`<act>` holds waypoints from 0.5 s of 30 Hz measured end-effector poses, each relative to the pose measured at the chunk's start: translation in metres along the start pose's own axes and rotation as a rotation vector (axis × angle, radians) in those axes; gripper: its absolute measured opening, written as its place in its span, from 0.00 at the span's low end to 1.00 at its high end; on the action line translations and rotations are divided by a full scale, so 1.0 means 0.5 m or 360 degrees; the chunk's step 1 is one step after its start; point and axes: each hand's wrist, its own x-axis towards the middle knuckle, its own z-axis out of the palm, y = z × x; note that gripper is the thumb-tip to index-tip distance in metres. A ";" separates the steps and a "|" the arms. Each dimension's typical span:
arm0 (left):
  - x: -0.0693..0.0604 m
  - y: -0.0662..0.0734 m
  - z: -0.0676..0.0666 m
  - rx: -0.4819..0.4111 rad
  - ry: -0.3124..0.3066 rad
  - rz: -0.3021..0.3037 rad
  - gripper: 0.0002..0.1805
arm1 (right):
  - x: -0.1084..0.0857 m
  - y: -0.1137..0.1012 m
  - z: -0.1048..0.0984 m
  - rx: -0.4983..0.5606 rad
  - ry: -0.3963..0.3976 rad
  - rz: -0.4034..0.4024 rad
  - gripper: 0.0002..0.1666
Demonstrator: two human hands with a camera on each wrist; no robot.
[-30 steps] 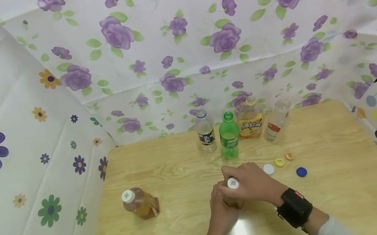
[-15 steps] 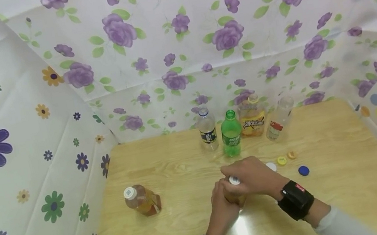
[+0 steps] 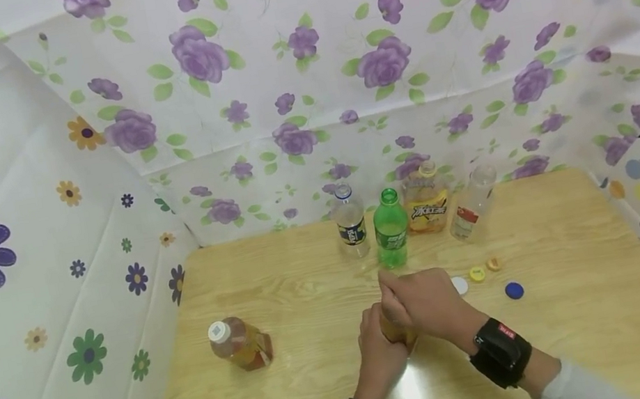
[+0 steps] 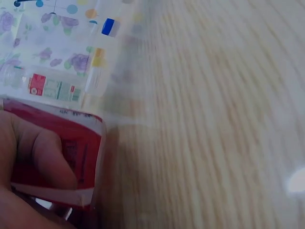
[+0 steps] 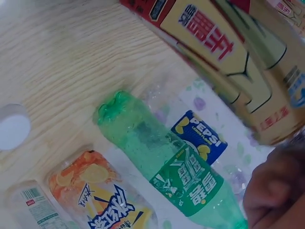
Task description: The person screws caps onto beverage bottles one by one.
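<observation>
A drink bottle with a beige and red label stands near the table's front. My left hand wraps round its body; the left wrist view shows a curled finger over the red part of its label. My right hand grips the top of this bottle, and its fingers hide the white cap. In the right wrist view only part of that hand shows, beside the bottle's beige label. Another capped bottle, with amber liquid, stands apart to the left.
Uncapped bottles stand at the back: a clear Pepsi bottle, a green bottle, an iced tea bottle and a clear bottle with a red label. Loose caps lie to the right, among them a blue cap and a yellow cap.
My right hand has turned over the bottle top, so the white cap seen earlier is now covered. My left hand keeps its grip on the bottle. The other bottles and loose caps stay put.
</observation>
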 end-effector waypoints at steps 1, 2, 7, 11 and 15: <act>0.001 0.002 0.003 0.0001 0.0013 -0.0013 0.35 | -0.001 -0.002 0.000 -0.0034 0.0029 0.0040 0.11; 0.002 0.004 0.006 0.0009 0.0024 -0.0014 0.34 | -0.003 -0.005 0.000 -0.0068 0.0059 0.0077 0.11; -0.001 0.009 0.012 0.0037 0.0083 0.0011 0.33 | -0.014 -0.025 0.004 -0.0207 0.0161 0.0193 0.12; -0.004 0.004 0.008 0.0048 0.0052 0.0004 0.34 | -0.019 -0.033 0.014 -0.0165 0.0180 0.0265 0.13; -0.001 -0.004 -0.006 -0.0002 -0.0029 -0.0006 0.41 | -0.013 -0.031 0.020 0.0031 0.0089 0.0319 0.12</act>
